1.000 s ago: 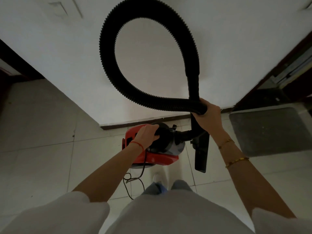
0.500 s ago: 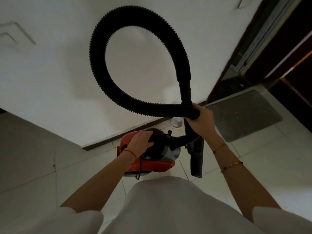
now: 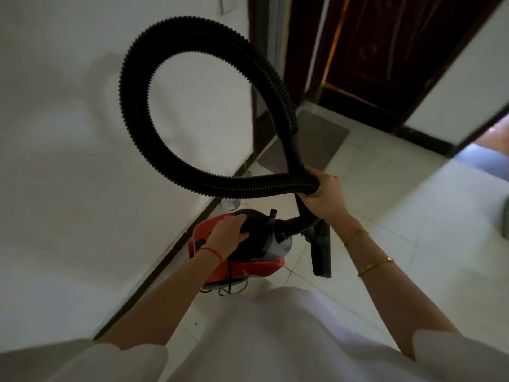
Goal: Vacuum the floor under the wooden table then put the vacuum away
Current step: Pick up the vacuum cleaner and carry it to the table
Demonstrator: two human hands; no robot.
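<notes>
Vacuum under left grip, clamped | hose looped, clamped in right grip

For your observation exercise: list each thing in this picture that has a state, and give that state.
Vacuum body: carried by its top.
Hose: looped, bunched where it crosses.
Floor nozzle: hanging down.
Left hand: grips the vacuum's top.
Right hand: grips the hose crossing.
Power cord: dangling below.
Grey mat: flat on the floor.
</notes>
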